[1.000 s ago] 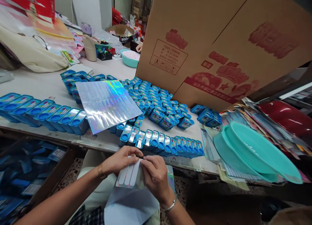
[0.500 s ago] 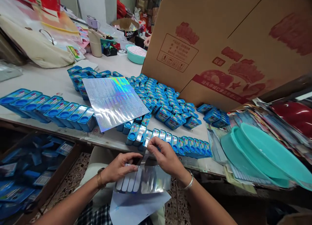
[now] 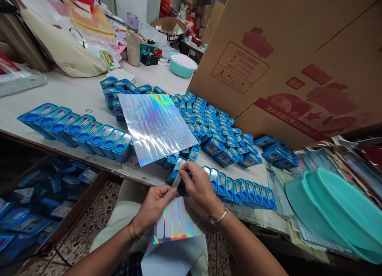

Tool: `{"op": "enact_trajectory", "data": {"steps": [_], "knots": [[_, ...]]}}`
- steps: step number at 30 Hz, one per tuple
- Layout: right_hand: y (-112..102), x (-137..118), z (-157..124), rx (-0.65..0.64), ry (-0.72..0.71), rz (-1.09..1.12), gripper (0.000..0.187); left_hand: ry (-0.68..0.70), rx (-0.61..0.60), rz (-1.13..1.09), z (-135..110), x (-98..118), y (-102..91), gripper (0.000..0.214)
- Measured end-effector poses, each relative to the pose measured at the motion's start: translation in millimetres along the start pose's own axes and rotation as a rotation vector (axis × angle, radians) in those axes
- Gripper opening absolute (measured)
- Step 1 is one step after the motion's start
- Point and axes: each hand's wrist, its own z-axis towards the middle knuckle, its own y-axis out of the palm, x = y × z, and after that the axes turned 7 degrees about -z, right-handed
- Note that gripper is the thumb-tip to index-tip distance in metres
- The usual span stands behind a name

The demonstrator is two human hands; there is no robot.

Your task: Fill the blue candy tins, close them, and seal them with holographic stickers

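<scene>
Both forearms reach in from the bottom of the view and meet just below the near edge of the worktop [image 3: 74,94]. The left hand [image 3: 153,206] lies palm down with its wrist bent, thumb and forefinger closed on the top edge of a small sticker sheet [image 3: 176,222]. That sheet hangs over the lap, its long side running away from the person, its shiny rainbow face up and several pale slots where strips have come off running the same way. The right hand [image 3: 198,186], with a bracelet [image 3: 219,218] at the wrist, is raised a little higher and curled over the sheet's far end. Its thumb and forefinger pinch a narrow silver sticker strip [image 3: 176,181], the other fingers loosely bent. The strip stands nearly upright, tilted slightly to the left, its lower end close to the left thumb.

Just beyond the hands, along the near edge of the worktop, stands a row of blue boxes [image 3: 238,190], side by side, long sides pointing away from the edge. A large sticker sheet [image 3: 155,124] rests on more blue boxes toward the middle. A big cardboard box [image 3: 283,57] leans at the far right, and teal bowls [image 3: 337,208] sit at the near right corner.
</scene>
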Motion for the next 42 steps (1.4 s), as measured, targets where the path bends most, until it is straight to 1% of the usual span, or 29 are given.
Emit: {"op": "enact_trajectory", "data": {"steps": [3,6,11,13,16,20,22,24,25,27,29,30,31,32,34,35,36,38,40,42], "knots": [[6.2,1.1,7.3,0.084,-0.063,-0.076,0.012,-0.016,-0.001,0.001,7.1,1.9,-2.8,0.048],[10.5,7.2,13.9,0.12,-0.07,-0.08,0.01,-0.028,0.001,0.006,13.5,3.7,-3.8,0.051],[18.6,17.9,24.4,0.074,-0.053,-0.141,0.01,-0.052,0.007,0.003,26.9,-0.2,-9.4,0.056],[19.7,18.9,27.3,0.053,-0.054,-0.162,0.011,-0.048,-0.006,0.005,33.4,-6.8,-13.1,0.057],[18.7,19.3,29.3,0.036,-0.031,-0.161,0.007,-0.051,0.001,0.022,42.1,-20.1,-17.7,0.061],[21.9,23.0,31.5,0.066,-0.021,-0.138,0.013,-0.048,0.031,0.066,48.1,-31.0,-18.7,0.065],[26.1,24.9,33.4,0.101,-0.029,-0.139,0.014,-0.038,0.031,0.092,47.8,-29.9,-18.4,0.064],[27.1,24.7,32.4,0.138,-0.046,-0.133,0.02,-0.046,0.015,0.129,44.7,-24.5,-19.0,0.063],[25.2,23.6,29.2,0.163,-0.064,-0.114,0.024,-0.063,-0.014,0.146,42.0,-20.5,-19.8,0.061],[15.7,20.1,14.1,0.233,-0.102,-0.049,0.028,-0.107,-0.132,0.188,34.2,-10.6,-21.7,0.052],[1.7,17.3,-13.9,0.289,-0.098,0.041,0.027,-0.175,-0.313,0.238,24.7,0.0,-23.0,0.044],[-4.9,17.1,-31.7,0.281,-0.077,0.084,0.024,-0.21,-0.403,0.264,20.1,4.8,-22.9,0.042],[-10.2,18.2,-50.9,0.236,-0.049,0.119,0.02,-0.238,-0.477,0.29,16.0,9.1,-21.9,0.04],[-13.2,20.6,-70.4,0.161,-0.025,0.139,0.018,-0.253,-0.531,0.311,12.9,12.7,-20.0,0.04],[-11.3,28.7,-106.3,0.021,-0.005,0.111,0.021,-0.231,-0.59,0.366,10.2,18.3,-13.2,0.042],[-6.4,33.6,-121.1,-0.005,-0.002,0.072,0.025,-0.185,-0.605,0.418,10.4,20.6,-8.2,0.042],[0.3,38.7,-133.2,0.004,-0.002,0.029,0.027,-0.123,-0.623,0.492,11.2,22.9,-2.3,0.041],[16.0,47.8,-149.4,0.102,-0.008,-0.046,0.022,0.046,-0.65,0.717,12.9,27.3,12.4,0.034],[29.1,54.9,-157.5,0.223,-0.024,-0.101,0.018,0.244,-0.633,1.014,12.4,31.1,30.1,0.026],[35.4,60.2,-161.6,0.314,-0.041,-0.139,0.021,0.398,-0.607,1.286,8.9,33.0,48.6,0.023]]}}
